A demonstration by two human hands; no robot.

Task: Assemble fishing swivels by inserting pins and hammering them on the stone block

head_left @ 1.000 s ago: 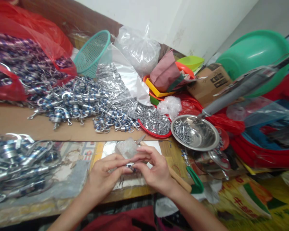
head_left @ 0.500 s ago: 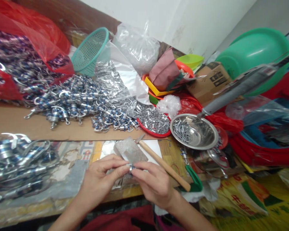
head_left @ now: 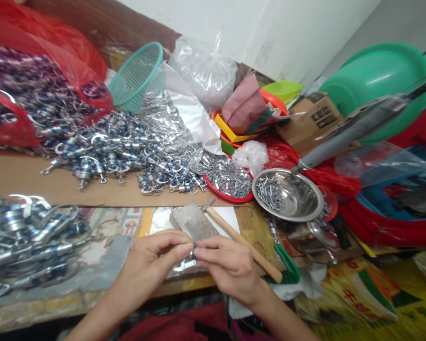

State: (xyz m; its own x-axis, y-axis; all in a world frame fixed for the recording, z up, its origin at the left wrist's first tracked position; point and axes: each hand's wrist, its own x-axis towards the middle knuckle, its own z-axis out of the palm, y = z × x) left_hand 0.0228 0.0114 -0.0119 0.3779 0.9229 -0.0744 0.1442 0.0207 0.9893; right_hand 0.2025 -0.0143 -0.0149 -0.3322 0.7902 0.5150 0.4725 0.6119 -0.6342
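My left hand (head_left: pixel 165 258) and my right hand (head_left: pixel 229 265) meet at the front edge of the bench, fingers pinched on one small silver-and-blue metal fitting (head_left: pixel 190 262). A curved silver piece of it shows below the left fingertips; the rest is covered by the fingers. Just beyond them lies a grey metal block (head_left: pixel 193 221). A hammer (head_left: pixel 241 240) with a wooden handle rests beside the block, slanting toward the right forearm.
Silver-and-blue fittings lie in a heap (head_left: pixel 117 147) at the back and a nearer pile (head_left: pixel 28 241) on the left. A red dish (head_left: pixel 230 199) of small metal pieces and a steel bowl (head_left: pixel 305 215) of pins stand right of centre. A grey tool (head_left: pixel 355 128) slants above the bowl.
Both hands stay together at nearly the same place. The fitting has turned between the fingers, and its curved silver piece now shows below them. The view has shifted slightly.
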